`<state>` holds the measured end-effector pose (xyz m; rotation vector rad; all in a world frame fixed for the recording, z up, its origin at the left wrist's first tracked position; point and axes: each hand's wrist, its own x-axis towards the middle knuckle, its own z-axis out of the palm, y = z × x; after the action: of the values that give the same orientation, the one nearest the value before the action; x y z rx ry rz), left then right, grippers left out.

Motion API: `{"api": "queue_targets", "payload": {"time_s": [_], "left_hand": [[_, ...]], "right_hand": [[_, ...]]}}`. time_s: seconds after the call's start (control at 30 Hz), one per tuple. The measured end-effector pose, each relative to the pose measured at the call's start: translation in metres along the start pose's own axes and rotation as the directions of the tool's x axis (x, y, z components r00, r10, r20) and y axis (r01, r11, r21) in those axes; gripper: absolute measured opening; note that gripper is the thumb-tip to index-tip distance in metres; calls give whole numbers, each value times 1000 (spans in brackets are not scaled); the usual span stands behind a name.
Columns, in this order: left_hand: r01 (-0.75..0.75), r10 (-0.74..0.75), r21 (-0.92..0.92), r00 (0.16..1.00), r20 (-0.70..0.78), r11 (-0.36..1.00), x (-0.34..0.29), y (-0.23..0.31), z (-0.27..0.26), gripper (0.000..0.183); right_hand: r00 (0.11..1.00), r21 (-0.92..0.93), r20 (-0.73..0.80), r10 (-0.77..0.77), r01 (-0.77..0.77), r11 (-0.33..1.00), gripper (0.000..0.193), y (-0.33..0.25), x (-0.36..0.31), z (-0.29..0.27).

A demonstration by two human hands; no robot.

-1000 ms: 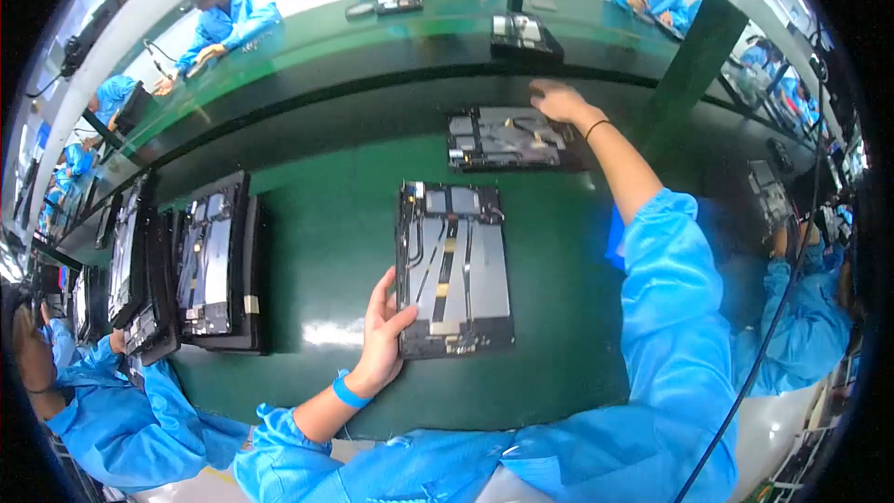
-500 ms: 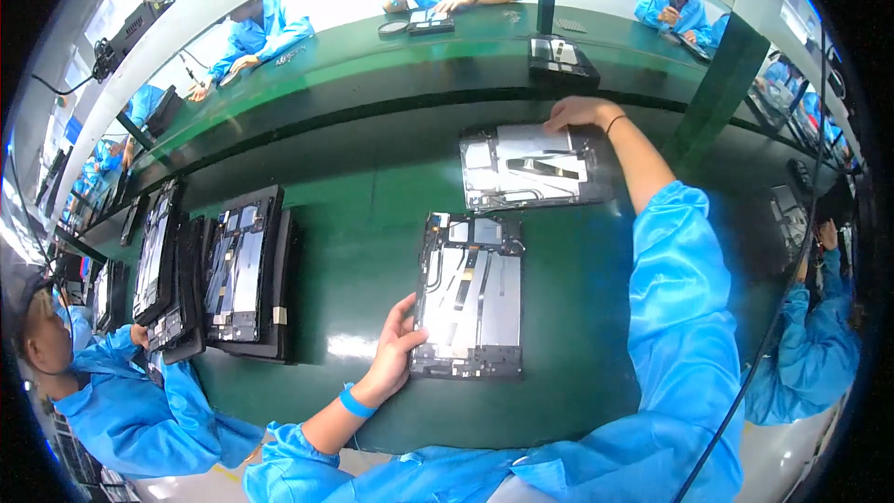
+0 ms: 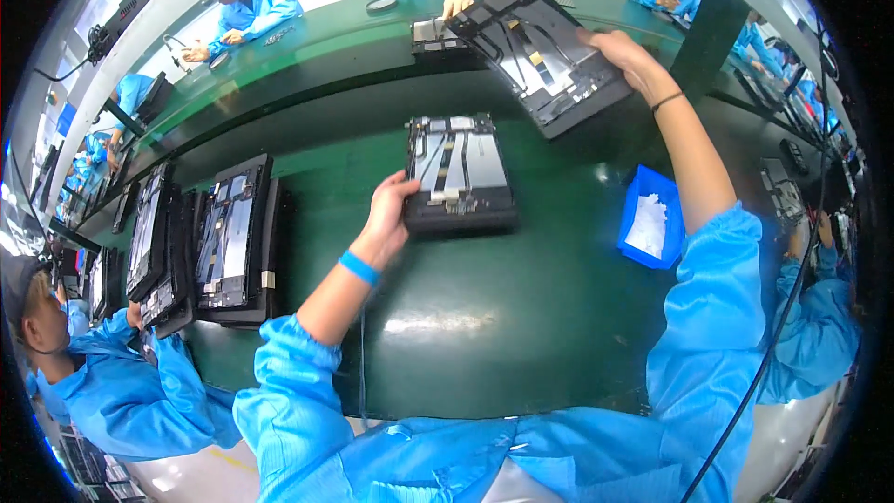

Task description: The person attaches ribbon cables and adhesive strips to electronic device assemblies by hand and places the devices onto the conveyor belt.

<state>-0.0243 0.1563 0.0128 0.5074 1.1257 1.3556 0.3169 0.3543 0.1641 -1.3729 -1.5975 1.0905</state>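
My left hand [image 3: 384, 212] grips the left edge of an opened tablet [image 3: 480, 168], its thumb on top. That tablet has a silver inside with dark ribbon cables and a thick black near side, and it is over the green bench in front of me. Farther off to the right, my right hand [image 3: 626, 56] holds a second opened tablet [image 3: 535, 51] by its right edge. This one is tilted, raised off the bench, with its circuit boards and cables showing. My right fingers are partly hidden by it.
At the left stand stacks of opened tablets [image 3: 228, 237] beside a co-worker [image 3: 121, 391]. A blue box [image 3: 635, 194] with white pieces lies near my right forearm. Across the bench, a co-worker's hand [image 3: 457, 2] is at another device [image 3: 430, 34]. A dark post [image 3: 712, 37] rises at right.
My right hand has lifted its tablet up and away from me, and turned it. The tablet in my left hand has moved farther away. The blue box has come into sight.
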Motion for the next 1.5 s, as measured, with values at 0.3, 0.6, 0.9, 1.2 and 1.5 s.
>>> {"api": "queue_targets", "payload": {"time_s": [0.3,0.6,0.9,1.2,1.5], "left_hand": [[-134,139,246,990,-4,960,132,14,22,69],[-573,735,574,673,-78,585,161,-21,-3,49],[-755,460,655,574,677,-21,-95,-51,14,13],[-942,473,334,305,827,25,-129,-74,16,20],[-861,355,-41,-252,900,-507,-152,-84,-5,10]], "right_hand": [[992,391,35,124,-128,911,32,70,-185,51],[934,482,142,328,-354,801,48,120,-296,108],[981,191,113,156,-176,966,55,127,-345,112],[999,-339,3,-50,48,939,48,120,-350,111],[871,-328,275,-406,482,812,28,82,-351,136]]}}
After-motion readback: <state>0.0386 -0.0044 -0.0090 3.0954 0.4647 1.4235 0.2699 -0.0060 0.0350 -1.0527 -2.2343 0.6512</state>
